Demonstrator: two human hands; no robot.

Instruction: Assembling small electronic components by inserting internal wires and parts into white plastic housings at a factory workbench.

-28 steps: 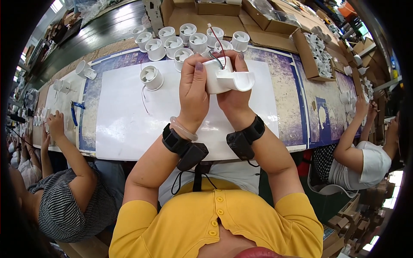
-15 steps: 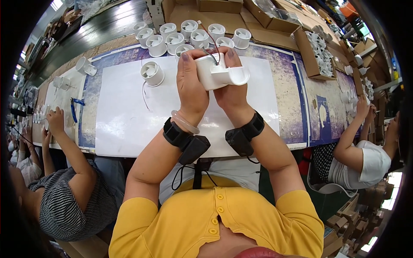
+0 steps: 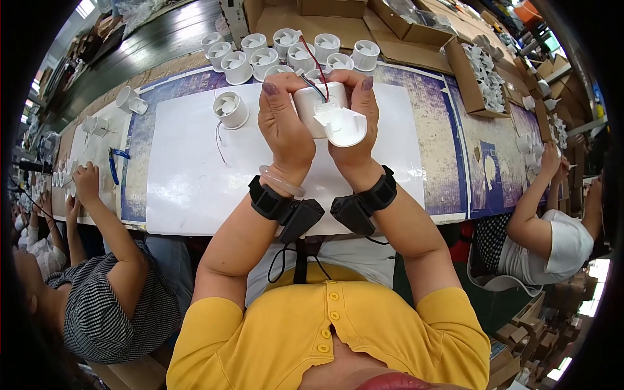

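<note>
Between my two hands is a white plastic fan housing (image 3: 313, 117), held above a white sheet (image 3: 195, 175). Its rounded, scoop-like end tilts toward me, and red and dark wires (image 3: 317, 70) rise from its top. My left hand (image 3: 283, 120) grips its left side with the thumb along the top. On the other side, my right hand (image 3: 358, 120) is wrapped round it, thumb up. A single white fan cup (image 3: 231, 111) with blades inside stands left of my left hand, a thin wire trailing from it. Beyond my fingertips, several similar fan cups (image 3: 264, 64) stand grouped.
Blue-handled pliers (image 3: 115, 166) lie to the left, near another white cup (image 3: 131, 101). An open cardboard box (image 3: 478, 81) of small white parts sits at the far right. One co-worker (image 3: 110, 292) sits at my left, another (image 3: 546, 237) at my right, both with hands over the table.
The housing has turned in my hands, so its scoop end now points more toward me. My right thumb has shifted outward along its side. The standing cups stay in place.
</note>
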